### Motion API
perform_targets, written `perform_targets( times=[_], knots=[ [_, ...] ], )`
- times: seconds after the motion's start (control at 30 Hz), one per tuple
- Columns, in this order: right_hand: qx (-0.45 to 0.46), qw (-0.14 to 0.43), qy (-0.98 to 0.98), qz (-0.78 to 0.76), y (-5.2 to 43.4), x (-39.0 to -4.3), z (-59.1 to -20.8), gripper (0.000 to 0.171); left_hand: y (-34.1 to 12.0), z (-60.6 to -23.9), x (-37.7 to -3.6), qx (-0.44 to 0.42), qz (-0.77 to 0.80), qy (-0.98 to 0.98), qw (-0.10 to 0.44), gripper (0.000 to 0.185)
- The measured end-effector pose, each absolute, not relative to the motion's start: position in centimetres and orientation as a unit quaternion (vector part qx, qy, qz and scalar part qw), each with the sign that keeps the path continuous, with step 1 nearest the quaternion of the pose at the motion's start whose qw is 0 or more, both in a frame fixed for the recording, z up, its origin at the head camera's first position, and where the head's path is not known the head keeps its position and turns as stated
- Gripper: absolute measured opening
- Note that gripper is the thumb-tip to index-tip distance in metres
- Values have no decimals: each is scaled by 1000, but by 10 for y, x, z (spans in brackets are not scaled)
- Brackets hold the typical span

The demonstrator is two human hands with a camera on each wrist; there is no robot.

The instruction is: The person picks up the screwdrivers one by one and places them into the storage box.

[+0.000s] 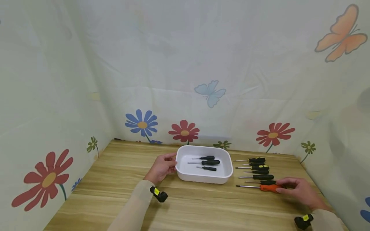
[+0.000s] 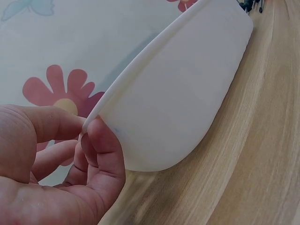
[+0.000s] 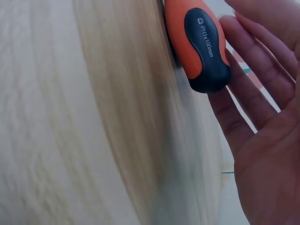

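My left hand [image 1: 162,166] pinches the left rim of a white plastic tray [image 2: 173,89], which rests on the table. Inside the tray lie three black-handled screwdrivers, the middle one [image 1: 214,162] being the largest. At the right, my right hand [image 1: 299,190] has thumb and fingers at the butt end of an orange-and-black screwdriver [image 3: 201,42] marked PH1x100mm. Its shaft points left, at the near end of a row of screwdrivers. Thumb contact on the handle is partly cut off in the right wrist view.
Several black-handled screwdrivers [image 1: 261,177], some with yellow marks [image 1: 260,167], lie side by side right of the tray, tips leftward. Wood-grain table [image 1: 202,208] runs beneath everything. Flower-printed cloth [image 1: 231,106] hangs behind and at both sides.
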State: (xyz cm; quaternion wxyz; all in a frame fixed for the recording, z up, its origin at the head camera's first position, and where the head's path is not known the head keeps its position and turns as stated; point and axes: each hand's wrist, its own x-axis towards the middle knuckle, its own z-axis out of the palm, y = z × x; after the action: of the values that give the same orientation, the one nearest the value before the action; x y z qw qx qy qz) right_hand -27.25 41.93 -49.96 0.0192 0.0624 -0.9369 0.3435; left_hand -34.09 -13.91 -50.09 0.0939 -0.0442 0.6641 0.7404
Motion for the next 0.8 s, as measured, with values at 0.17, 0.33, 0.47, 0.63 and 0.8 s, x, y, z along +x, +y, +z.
perform_targets(
  times=[0.17, 0.33, 0.47, 0.63, 0.8],
  knots=[
    [62, 11, -942, 330, 417, -274, -499, 37, -139, -501, -341, -44, 739, 666, 94, 47],
    [65, -6, -941, 332, 416, -277, -499, 38, -139, -500, -341, -46, 739, 665, 95, 47],
    [73, -20, -941, 330, 416, -279, -501, 37, -140, -502, -341, -51, 738, 666, 95, 47],
    [84, -28, -940, 330, 418, -281, -505, 35, -139, -502, -340, -49, 737, 668, 94, 46],
    [89, -34, -943, 320, 419, -283, -506, 39, -138, -500, -340, -48, 738, 667, 92, 47]
  ],
)
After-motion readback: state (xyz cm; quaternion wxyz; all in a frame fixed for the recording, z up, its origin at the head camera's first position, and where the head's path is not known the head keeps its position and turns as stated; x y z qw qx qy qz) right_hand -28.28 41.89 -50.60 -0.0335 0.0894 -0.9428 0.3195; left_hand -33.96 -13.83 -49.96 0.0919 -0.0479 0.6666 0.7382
